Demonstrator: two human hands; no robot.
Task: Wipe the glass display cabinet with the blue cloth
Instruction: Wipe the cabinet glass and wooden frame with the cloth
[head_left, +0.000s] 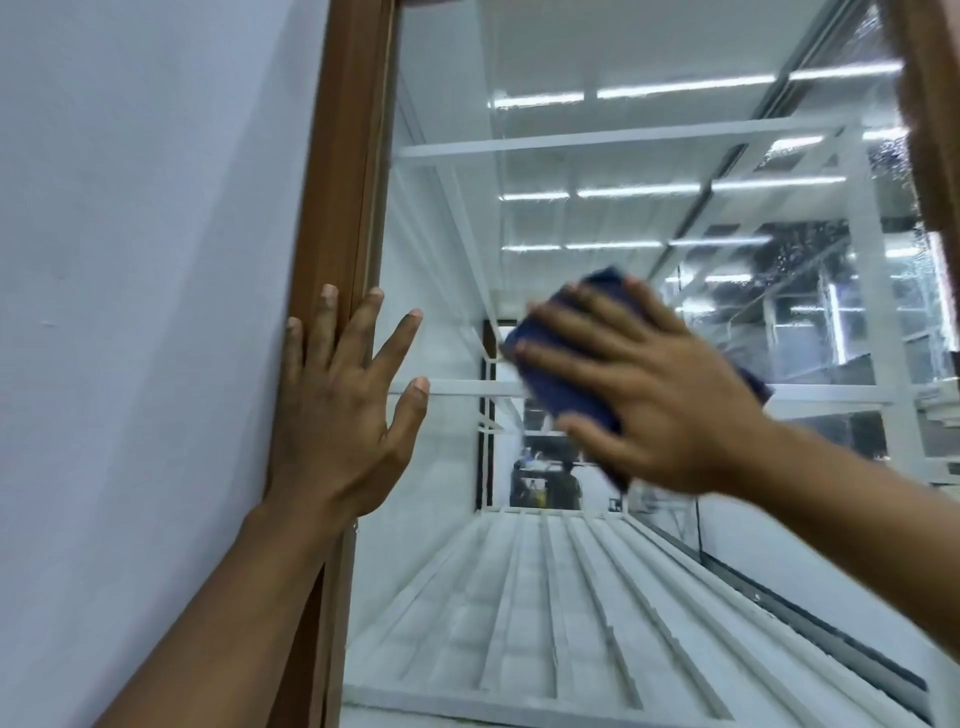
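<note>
wall (130, 260): pale, whole left side
glass display cabinet (441, 234): centre and right, white shelves inside
wooden frame (343, 156): brown, between wall and glass
left hand (337, 415): centre left, flat on frame and glass, fingers apart
right hand (660, 395): centre, fingers spread, pressing the cloth
blue cloth (566, 395): centre, pinned flat to the glass

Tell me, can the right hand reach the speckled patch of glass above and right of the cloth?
Probably yes: the right hand presses the blue cloth flat on the glass, and the speckled patch sits close by with nothing in between.
</note>
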